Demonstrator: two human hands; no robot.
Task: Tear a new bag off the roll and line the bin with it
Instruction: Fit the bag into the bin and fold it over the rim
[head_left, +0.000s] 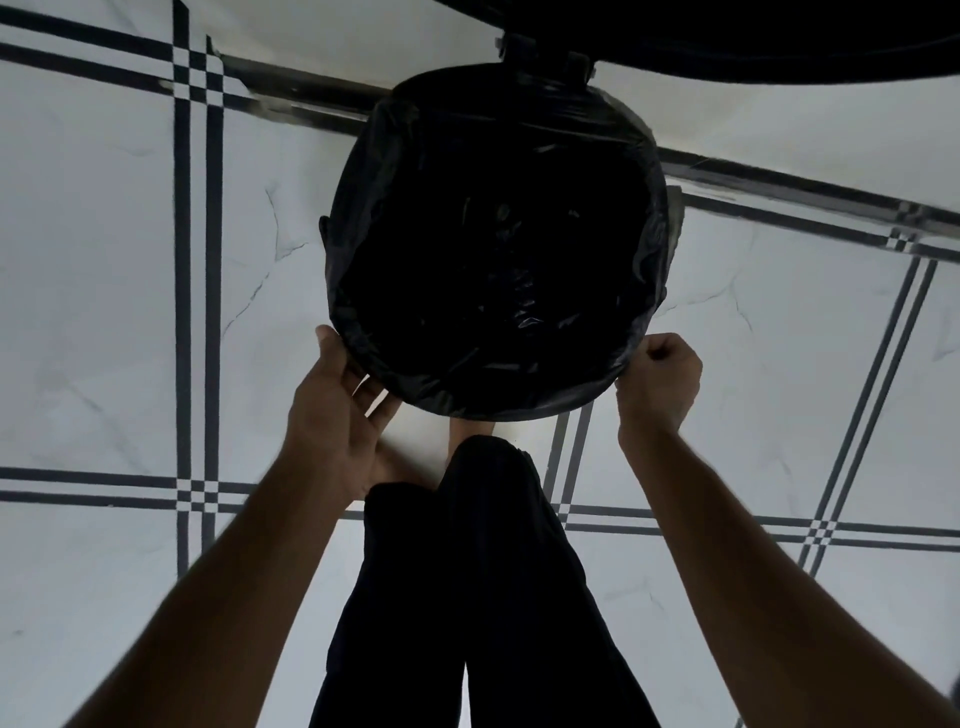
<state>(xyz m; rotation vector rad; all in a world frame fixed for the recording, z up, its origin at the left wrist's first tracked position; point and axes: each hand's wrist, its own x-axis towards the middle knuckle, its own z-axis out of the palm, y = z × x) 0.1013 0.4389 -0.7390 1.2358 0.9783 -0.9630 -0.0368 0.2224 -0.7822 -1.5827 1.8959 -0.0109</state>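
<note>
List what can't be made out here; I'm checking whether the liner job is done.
- Bag bottom: head view, too dark to see.
- Bin walls: covered by the bag.
- Lid: cut off by top edge.
- Right hand fingers: curled under, grip on bag unclear.
- Left hand fingertips: behind the rim.
- Roll: not in view.

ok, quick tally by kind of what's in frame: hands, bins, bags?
Hands: 2, left hand and right hand, both at the near rim
Bins: 1, round bin, lid raised
Bags: 1, black bag draped over the rim
Total: 4
</note>
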